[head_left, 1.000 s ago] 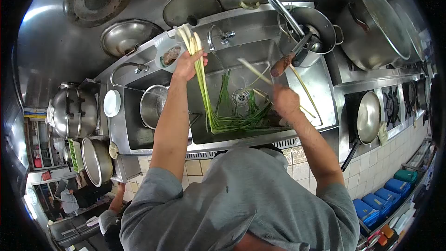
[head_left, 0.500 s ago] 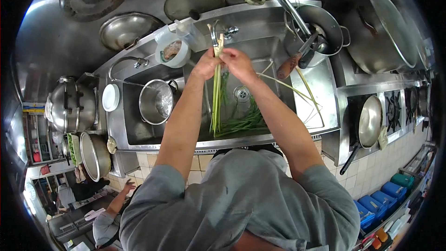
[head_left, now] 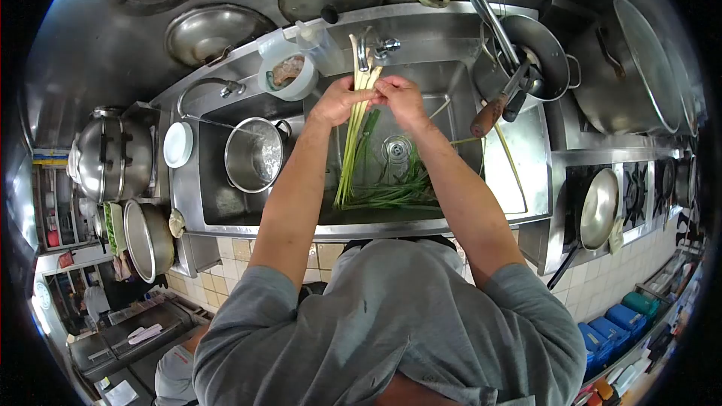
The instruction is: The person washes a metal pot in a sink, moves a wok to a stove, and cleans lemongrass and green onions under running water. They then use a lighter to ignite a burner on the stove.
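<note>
A bunch of long green stalks with pale ends, looking like lemongrass [head_left: 351, 135], stands nearly upright over the right sink basin [head_left: 451, 75]. My left hand [head_left: 341, 100] is closed around the bunch below its pale ends. At the bunch's right side, my right hand [head_left: 400, 98] is closed, thumb and fingers pinching a stalk; its fingertips are partly hidden. Just behind the pale ends is the faucet [head_left: 364, 53]. Loose green leaves [head_left: 398, 197] lie in the basin near the drain [head_left: 396, 150].
Water runs into a steel pot [head_left: 254, 155] in the left basin. A white tub [head_left: 288, 79] stands behind it. On the right, tools with a wooden handle [head_left: 489, 116] lean in a large pot [head_left: 553, 56]. A co-worker's sleeve [head_left: 174, 376] shows at lower left.
The pale ends of the bunch have fanned apart between my hands. My view has shifted slightly. The co-worker's raised hand at lower left is out of sight.
</note>
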`<state>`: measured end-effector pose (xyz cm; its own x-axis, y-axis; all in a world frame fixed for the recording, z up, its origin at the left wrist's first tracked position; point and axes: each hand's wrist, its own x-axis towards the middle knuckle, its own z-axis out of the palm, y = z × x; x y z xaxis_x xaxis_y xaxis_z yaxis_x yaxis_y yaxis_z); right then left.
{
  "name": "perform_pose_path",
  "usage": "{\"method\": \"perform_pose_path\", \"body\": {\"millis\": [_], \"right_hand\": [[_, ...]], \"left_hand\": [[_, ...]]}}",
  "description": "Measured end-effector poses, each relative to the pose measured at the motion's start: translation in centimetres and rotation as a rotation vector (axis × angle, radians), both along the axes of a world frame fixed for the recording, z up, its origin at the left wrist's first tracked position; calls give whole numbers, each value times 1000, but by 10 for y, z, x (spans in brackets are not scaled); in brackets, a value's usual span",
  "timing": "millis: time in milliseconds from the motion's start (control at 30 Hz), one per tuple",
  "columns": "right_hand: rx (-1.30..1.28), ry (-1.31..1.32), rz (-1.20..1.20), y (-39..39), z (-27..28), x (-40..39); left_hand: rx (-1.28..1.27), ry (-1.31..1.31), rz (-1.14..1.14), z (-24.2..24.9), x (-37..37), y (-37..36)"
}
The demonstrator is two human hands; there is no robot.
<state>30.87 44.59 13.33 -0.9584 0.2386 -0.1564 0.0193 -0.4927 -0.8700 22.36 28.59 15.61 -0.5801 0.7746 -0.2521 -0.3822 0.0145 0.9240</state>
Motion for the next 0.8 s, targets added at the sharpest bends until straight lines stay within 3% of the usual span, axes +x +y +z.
{"method": "perform_pose_path", "body": {"millis": [167, 267, 467, 567, 633, 733, 800], "right_hand": [[-39, 27, 33, 10, -8, 3], [47, -93, 26, 9, -6, 8], [-294, -157, -62, 4, -1, 21], [-177, -139, -77, -2, 0, 22], [456, -230, 91, 2, 8, 21], [603, -217, -23, 1, -7, 17], [544, -252, -144, 3, -24, 11]], "left_hand": [[0, -63, -11, 10, 1, 5], [-50, -128, 91, 12, -1, 9], [-110, -77, 122, 5, -13, 14], [-108, -50, 104, 1, -12, 17], [-92, -29, 88, 4, -9, 20], [-171, 56, 50, -1, -10, 17], [-234, 84, 72, -3, -11, 14]]}}
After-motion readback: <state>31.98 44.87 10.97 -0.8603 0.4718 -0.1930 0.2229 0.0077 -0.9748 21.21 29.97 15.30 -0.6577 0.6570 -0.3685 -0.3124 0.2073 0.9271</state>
